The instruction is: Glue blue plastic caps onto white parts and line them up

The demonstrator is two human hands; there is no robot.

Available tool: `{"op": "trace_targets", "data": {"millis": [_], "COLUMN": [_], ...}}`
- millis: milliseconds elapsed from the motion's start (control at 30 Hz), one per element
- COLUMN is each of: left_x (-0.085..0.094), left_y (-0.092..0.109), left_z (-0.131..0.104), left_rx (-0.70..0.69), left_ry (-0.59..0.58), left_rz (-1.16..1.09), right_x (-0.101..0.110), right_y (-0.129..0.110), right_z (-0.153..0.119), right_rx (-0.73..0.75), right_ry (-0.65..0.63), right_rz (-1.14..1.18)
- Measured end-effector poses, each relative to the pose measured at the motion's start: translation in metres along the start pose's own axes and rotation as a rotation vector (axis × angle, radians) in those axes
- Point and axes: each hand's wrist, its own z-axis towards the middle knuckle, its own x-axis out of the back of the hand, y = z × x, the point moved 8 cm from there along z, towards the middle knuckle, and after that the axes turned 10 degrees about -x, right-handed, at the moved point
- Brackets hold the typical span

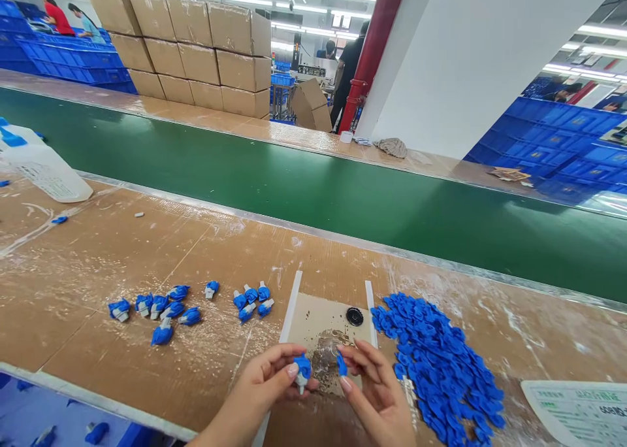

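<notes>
My left hand (274,375) pinches a small blue and light grey plastic assembly (302,368), its grey stem pointing down. Across a small gap, a loose blue plastic piece (341,364) is held between the thumb and fingers of my right hand (375,388). Both hands hover over a pale, wet-looking board (308,316) with white strips along its sides. On that board lies a black round cap (354,316). A large heap of blue plastic pieces (441,368) spreads just right of my right hand. Several blue and grey assemblies (171,310) lie to the left.
A green conveyor belt (274,179) runs across behind the worktable. White plastic containers stand or lie at the left (53,172) and right (578,408) edges. A blue bin (132,434) sits below the table's front left edge. Stacked cartons (196,55) and people are beyond the belt.
</notes>
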Motion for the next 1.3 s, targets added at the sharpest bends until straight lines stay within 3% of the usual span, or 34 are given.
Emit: {"op": "trace_targets", "data": {"millis": [100, 167, 267, 400, 567, 700, 800, 867, 933, 1000, 1100, 1200, 1300], "left_x": [-0.012, -0.018, -0.027, -0.028, -0.025, -0.021, -0.007, 0.010, 0.033, 0.062, 0.085, 0.084, 0.093], "left_y": [-0.001, 0.000, 0.004, 0.008, 0.004, -0.002, -0.006, -0.004, 0.004, 0.019, 0.055, 0.072, 0.078], "left_z": [-0.003, -0.004, -0.004, -0.007, -0.009, -0.004, -0.004, -0.006, -0.010, -0.015, -0.023, -0.030, -0.028], "left_rx": [-0.002, -0.018, -0.036, -0.047, -0.024, -0.044, -0.032, -0.039, -0.084, -0.194, -0.545, -0.880, -0.961], "left_ry": [-0.006, -0.017, -0.069, -0.081, -0.063, -0.098, -0.060, 0.010, 0.105, 0.210, 0.247, 0.173, 0.188], "left_rz": [-0.082, -0.134, -0.204, -0.220, -0.201, -0.195, -0.108, -0.033, 0.092, 0.353, 0.953, 1.494, 1.818], "right_x": [-0.016, -0.029, -0.039, -0.042, -0.039, -0.050, -0.059, -0.044, -0.009, 0.031, 0.071, 0.080, 0.074], "right_y": [0.010, 0.011, 0.011, 0.008, 0.008, -0.002, -0.012, -0.018, -0.024, -0.029, -0.024, -0.016, -0.015], "right_z": [-0.008, -0.013, -0.017, -0.019, -0.023, -0.031, -0.035, -0.031, -0.023, -0.016, -0.003, 0.004, 0.005], "right_rx": [-0.226, -0.298, -0.314, -0.231, -0.090, 0.177, 0.359, 0.409, 0.422, 0.429, 0.400, 0.396, 0.407], "right_ry": [0.008, -0.001, -0.018, -0.069, -0.035, 0.015, -0.084, -0.046, 0.142, 0.341, 0.392, 0.335, 0.289], "right_rz": [0.441, 0.566, 0.565, 0.483, 0.190, -0.203, -0.370, -0.538, -0.804, -1.021, -1.128, -1.193, -1.225]}}
